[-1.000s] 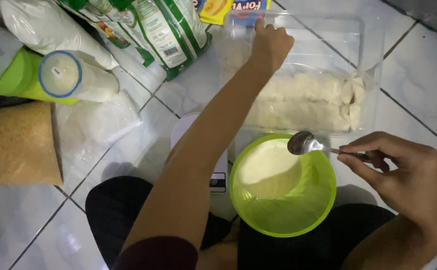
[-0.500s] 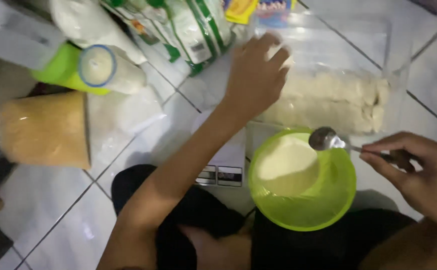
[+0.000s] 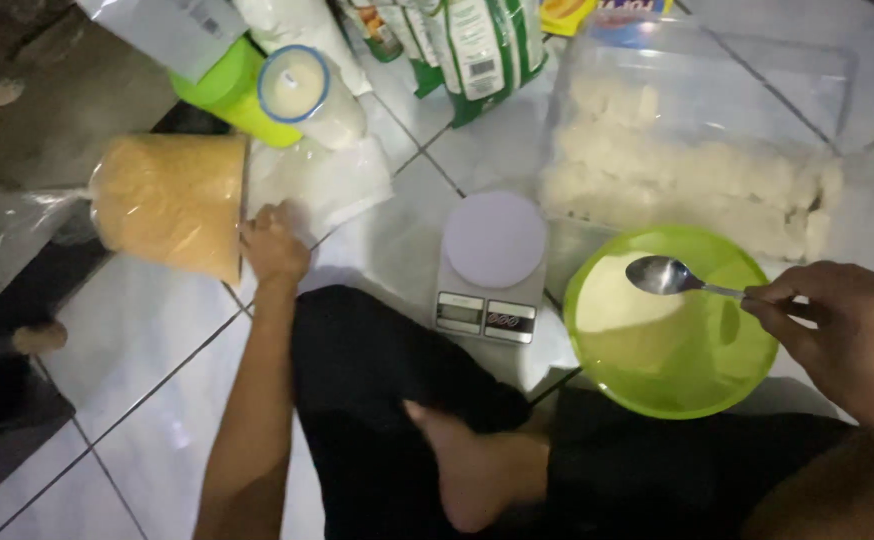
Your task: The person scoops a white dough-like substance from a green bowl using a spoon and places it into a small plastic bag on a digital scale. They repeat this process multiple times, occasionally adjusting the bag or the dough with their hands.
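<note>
My right hand (image 3: 850, 335) grips the handle of a metal spoon (image 3: 665, 276), its bowl held over a lime-green bowl (image 3: 727, 385) with white powder heaped on its left side. My left hand (image 3: 274, 244) reaches out to the left and touches the edge of a clear bag of yellow-orange crumbs (image 3: 169, 201) lying on the tiled floor. Between the hands stands a small white digital kitchen scale (image 3: 493, 262) with nothing on its round plate. My legs in black fabric and a bare foot (image 3: 472, 470) lie below it.
A clear plastic tub (image 3: 817, 80) holding white pieces stands behind the green bowl. Farther back left lie a lidded jar of white powder (image 3: 307, 92), a green container (image 3: 222, 88), flat clear bags of white powder (image 3: 332, 180) and several green-and-white packets (image 3: 482, 45).
My left hand has drawn back from the clear tub at the far side and swung left to the bag of crumbs, uncovering the scale. The right hand keeps the spoon over the bowl.
</note>
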